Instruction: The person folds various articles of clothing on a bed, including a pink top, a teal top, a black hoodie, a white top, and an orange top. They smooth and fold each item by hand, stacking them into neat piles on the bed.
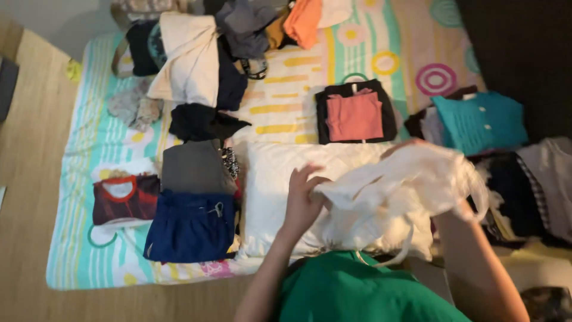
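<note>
My left hand [302,197] pinches one edge of a white garment [405,179] held over a white pillow [268,197]. My right hand is hidden under the same white cloth at about its right side; only my right forearm [471,262] shows, and the cloth drapes over the hand. The garment is crumpled and blurred, with a strap or tie hanging down near my green shirt [357,292].
A colourful patterned sheet [89,149] covers a mattress on a wooden floor [30,179]. Folded piles lie on it: blue shorts [190,226], a grey top [193,167], a red shirt [122,197], a pink top on black [356,113], a teal top [479,122]. Unfolded clothes [196,53] heap at the back.
</note>
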